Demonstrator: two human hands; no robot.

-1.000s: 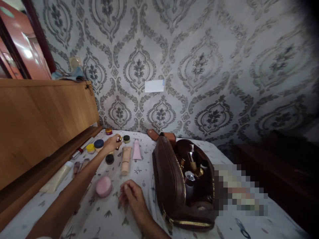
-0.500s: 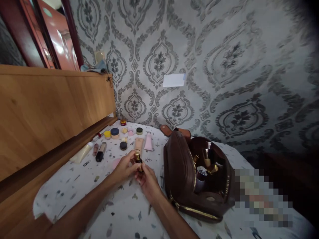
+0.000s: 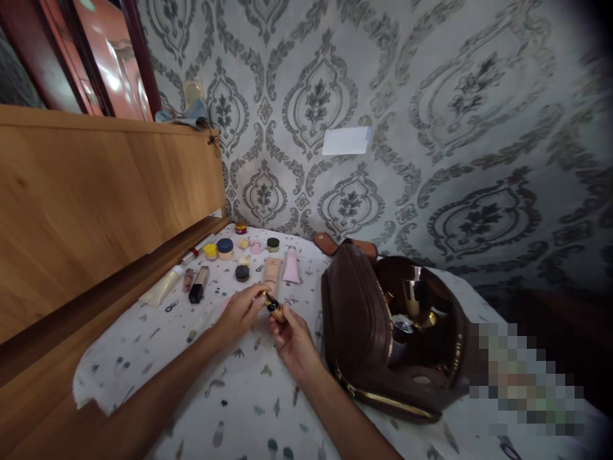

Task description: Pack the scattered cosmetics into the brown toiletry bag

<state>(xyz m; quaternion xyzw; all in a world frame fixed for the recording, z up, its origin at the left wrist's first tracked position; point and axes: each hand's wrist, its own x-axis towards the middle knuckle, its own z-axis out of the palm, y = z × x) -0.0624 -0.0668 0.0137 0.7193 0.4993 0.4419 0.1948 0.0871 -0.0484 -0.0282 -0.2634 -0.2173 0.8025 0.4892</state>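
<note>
Left hand [image 3: 243, 312] pinching the gold upper end of a small, slender black-and-gold cosmetic container [image 3: 274, 307], tilted; right hand [image 3: 295, 342] pinching its lower end, left of the open dark-brown leather bag [image 3: 357, 313]. A pale-pink plastic tube [image 3: 291, 265] also lies left of the bag.

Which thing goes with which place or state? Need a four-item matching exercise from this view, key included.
1. White card
2. Brown bag
3. Pink tube
4. Small black-and-gold item

A. Unzipped and open
B. In the right hand
C. On the patterned wall
D. Just right of the peach tube

Pairs: 1-C, 2-A, 3-D, 4-B
</note>
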